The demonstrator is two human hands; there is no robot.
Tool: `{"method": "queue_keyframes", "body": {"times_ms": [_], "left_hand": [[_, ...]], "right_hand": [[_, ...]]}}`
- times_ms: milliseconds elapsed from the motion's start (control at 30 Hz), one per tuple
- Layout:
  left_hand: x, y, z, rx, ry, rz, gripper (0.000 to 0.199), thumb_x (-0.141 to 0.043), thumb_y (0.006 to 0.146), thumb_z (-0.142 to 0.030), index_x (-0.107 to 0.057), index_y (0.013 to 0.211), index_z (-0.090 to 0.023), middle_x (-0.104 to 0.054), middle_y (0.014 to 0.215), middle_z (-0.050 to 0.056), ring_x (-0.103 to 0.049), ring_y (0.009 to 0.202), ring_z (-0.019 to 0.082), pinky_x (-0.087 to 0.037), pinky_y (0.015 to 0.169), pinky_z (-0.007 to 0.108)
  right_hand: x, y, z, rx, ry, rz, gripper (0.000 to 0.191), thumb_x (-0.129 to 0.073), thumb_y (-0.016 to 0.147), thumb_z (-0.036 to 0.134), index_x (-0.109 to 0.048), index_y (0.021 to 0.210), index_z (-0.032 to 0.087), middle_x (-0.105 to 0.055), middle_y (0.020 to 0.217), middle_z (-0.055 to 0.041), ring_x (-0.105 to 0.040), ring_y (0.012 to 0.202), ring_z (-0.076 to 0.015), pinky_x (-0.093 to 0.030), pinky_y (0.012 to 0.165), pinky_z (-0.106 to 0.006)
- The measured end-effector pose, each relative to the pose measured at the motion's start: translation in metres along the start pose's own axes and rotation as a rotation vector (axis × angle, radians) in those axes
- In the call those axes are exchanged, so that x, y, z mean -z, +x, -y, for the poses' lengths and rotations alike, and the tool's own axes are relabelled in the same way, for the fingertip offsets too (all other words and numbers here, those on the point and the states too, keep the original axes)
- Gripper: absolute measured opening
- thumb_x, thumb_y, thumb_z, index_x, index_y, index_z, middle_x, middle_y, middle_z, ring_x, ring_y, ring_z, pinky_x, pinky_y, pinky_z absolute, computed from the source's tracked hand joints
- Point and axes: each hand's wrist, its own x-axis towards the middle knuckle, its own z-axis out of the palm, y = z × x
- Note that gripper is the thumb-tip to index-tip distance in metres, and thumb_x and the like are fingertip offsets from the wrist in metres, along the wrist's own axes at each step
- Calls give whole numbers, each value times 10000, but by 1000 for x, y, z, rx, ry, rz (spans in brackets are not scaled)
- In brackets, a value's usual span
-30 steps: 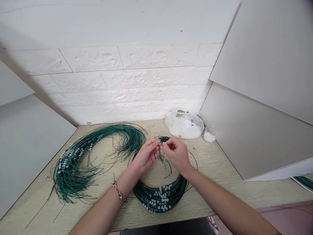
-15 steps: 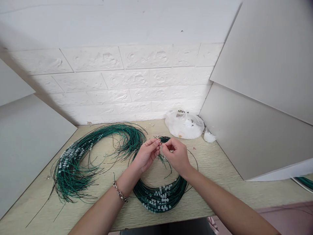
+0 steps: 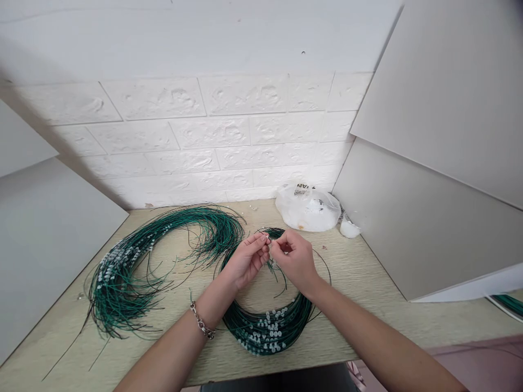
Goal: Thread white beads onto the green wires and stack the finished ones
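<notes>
My left hand [image 3: 250,258] pinches a small white piece [image 3: 267,236] between thumb and forefinger. Close beside it, my right hand [image 3: 295,258] is closed in a pinch on a thin dark wire, mostly hidden by the fingertips. Both hands are over the upper part of a round coil of green and black wires [image 3: 267,326], which carries many small whitish pieces along its near side. To the left lies a second, curved bundle of green and black wires [image 3: 163,234], also with rows of small white pieces.
A clear plastic bag of white pieces [image 3: 308,209] sits by the brick-patterned wall, with a smaller bag [image 3: 349,226] beside it. Grey panels [image 3: 417,218] flank the wooden table [image 3: 368,277]. More green wire [image 3: 509,305] shows at the far right.
The fingertips of my left hand have shifted slightly, and the small white piece between them shows more clearly. My right hand has barely moved.
</notes>
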Motion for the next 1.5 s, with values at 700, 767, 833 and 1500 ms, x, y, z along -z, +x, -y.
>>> {"method": "queue_keyframes", "body": {"times_ms": [700,767,833,1500], "left_hand": [[3,-1,1,73,-69,39,60,-597,678,-100,-554,720,-100,-567,618,10,-528,516,41,-458,520,132],[3,0,1,70,-56,37,57,-599,679,-107,-551,710,-100,-562,610,8,-527,515,43,-459,520,136],[3,0,1,65,-47,34,60,-602,677,-114,-552,707,-101,-559,607,6,-526,514,44,-460,520,140],[-2,2,-9,-238,334,-115,131,-668,600,-200,-611,666,-103,-535,596,-4,-452,519,36,-385,512,140]], "right_hand": [[0,-1,0,-8,15,-9,155,-479,697,228,-459,552,178,-497,559,13,-460,523,-99,-392,515,-233],[0,-1,0,-8,16,-2,153,-480,692,225,-458,548,178,-497,555,14,-458,518,-97,-389,508,-230],[0,-1,0,-5,17,4,152,-483,683,220,-453,540,178,-490,544,18,-453,508,-95,-383,496,-225],[3,9,-4,-269,170,199,184,-519,695,328,-557,676,149,-536,560,10,-442,485,-89,-361,458,-207]]}}
